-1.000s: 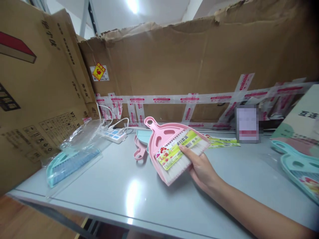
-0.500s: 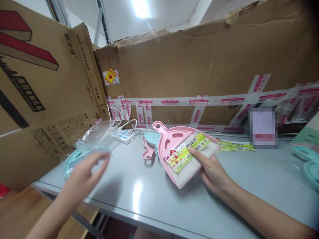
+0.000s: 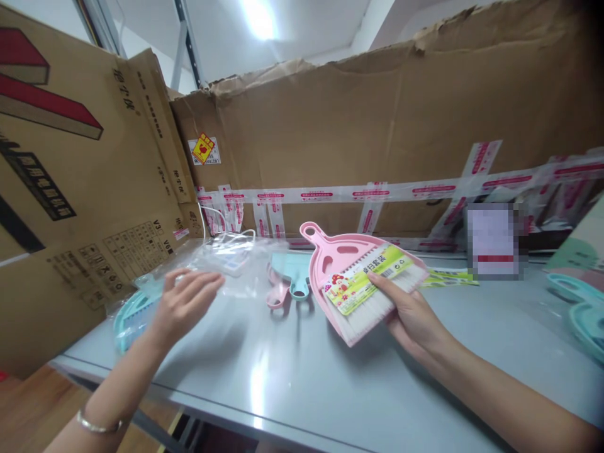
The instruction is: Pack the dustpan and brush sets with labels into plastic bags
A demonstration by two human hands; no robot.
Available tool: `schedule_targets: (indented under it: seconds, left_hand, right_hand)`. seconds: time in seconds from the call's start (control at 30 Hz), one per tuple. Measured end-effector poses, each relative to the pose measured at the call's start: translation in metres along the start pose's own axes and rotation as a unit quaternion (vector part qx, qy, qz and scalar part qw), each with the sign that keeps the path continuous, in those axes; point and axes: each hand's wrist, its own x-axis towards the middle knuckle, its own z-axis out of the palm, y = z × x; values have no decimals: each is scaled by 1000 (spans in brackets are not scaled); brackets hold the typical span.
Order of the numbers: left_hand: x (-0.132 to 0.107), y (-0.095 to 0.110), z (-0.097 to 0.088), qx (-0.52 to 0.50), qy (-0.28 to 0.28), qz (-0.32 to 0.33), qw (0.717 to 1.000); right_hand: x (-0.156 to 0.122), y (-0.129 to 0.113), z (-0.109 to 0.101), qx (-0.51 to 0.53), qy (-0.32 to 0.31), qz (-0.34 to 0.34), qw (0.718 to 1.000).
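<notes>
My right hand (image 3: 406,305) grips a pink dustpan (image 3: 346,246) with a white-bristled brush (image 3: 363,324) nested in it. A printed card (image 3: 361,280) with a mushroom picture wraps across the set, and my thumb lies on it. On the left, the fingers of my left hand (image 3: 186,308) are pinched at a clear plastic bag (image 3: 257,267), which spreads out to the right above the table. Behind the bag, the teal dustpan (image 3: 290,264) and a pink handle (image 3: 277,296) lie partly covered. A bagged teal dustpan (image 3: 129,318) sits beside my left wrist.
Cardboard walls (image 3: 321,126) stand behind and to the left of the grey table (image 3: 302,390). A white power strip (image 3: 233,261) with cables shows through the plastic. Printed cards (image 3: 450,277) lie at the back, and more teal pieces (image 3: 585,308) at the right edge.
My left hand has moved right and slightly up, and the clear bag has been lifted and drawn right across the power strip. The pink dustpan set has shifted slightly right in view.
</notes>
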Motion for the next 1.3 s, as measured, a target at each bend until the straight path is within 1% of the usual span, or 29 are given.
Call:
schedule_targets:
  seconds: [0.07,0.1,0.17,0.23,0.27,0.33,0.37,0.4,0.43,0.5,0.57,0.6,0.67,0.8,0.87,0.9,1.0,1.07,1.13,1.2,1.27,1.3]
  left_hand:
    - [-3,17,9,-61,-3,25,998]
    - [-4,23,16,-85,-21,25,996]
    - [-4,29,28,-132,-84,18,987]
    - [0,30,31,-180,-139,-11,974]
    - [3,30,28,-210,-148,-42,966]
    - [15,34,14,-280,-130,-128,942]
    - [22,39,6,-309,-121,-172,927]
    - [30,45,-2,-326,-125,-203,915]
    - [38,54,-9,-319,-147,-220,910]
    - [52,73,-16,-237,-225,-218,920]
    - [61,89,-14,-128,-292,-205,925]
    - [64,94,-11,-84,-316,-201,924]
    - [65,95,-4,-32,-351,-197,915]
    - [61,78,4,-17,-410,-211,887]
    - [63,68,4,-16,-407,-229,884]
    - [65,64,3,-10,-391,-239,889]
    - [83,57,1,29,-306,-261,915]
    - [100,59,2,61,-248,-256,932]
    - [118,69,6,74,-221,-218,948]
    - [131,84,14,55,-232,-157,958]
    - [138,100,23,21,-267,-112,957]
    - [139,108,27,5,-287,-100,953]
  right_hand:
    - [3,-5,-1,7,16,-21,1000]
    - [5,-7,-2,12,25,-35,999]
    - [8,-11,-3,23,40,-61,997]
    - [11,-14,-5,33,46,-74,996]
    - [12,-14,-5,35,47,-75,996]
    - [12,-14,-5,34,50,-69,996]
    - [12,-13,-5,33,51,-65,996]
    - [11,-12,-4,30,50,-60,997]
    - [10,-11,-4,27,47,-57,997]
    - [8,-10,-4,18,37,-51,998]
    - [6,-9,-4,13,26,-48,998]
    - [5,-9,-4,12,22,-48,999]
    - [4,-9,-4,12,17,-47,999]
    - [2,-10,-4,3,11,-33,999]
    - [0,-9,-4,-4,5,-25,1000]
    - [-1,-9,-4,-8,0,-23,1000]
    - [-4,-9,-4,-15,-19,-23,999]
    - [-5,-10,-4,-19,-22,-23,999]
    - [-7,-10,-3,-21,-20,-23,999]
    - [-9,-12,-1,-17,-21,-27,999]
    - [-11,-14,0,-3,-17,-28,999]
    - [-12,-16,1,7,-10,-32,999]
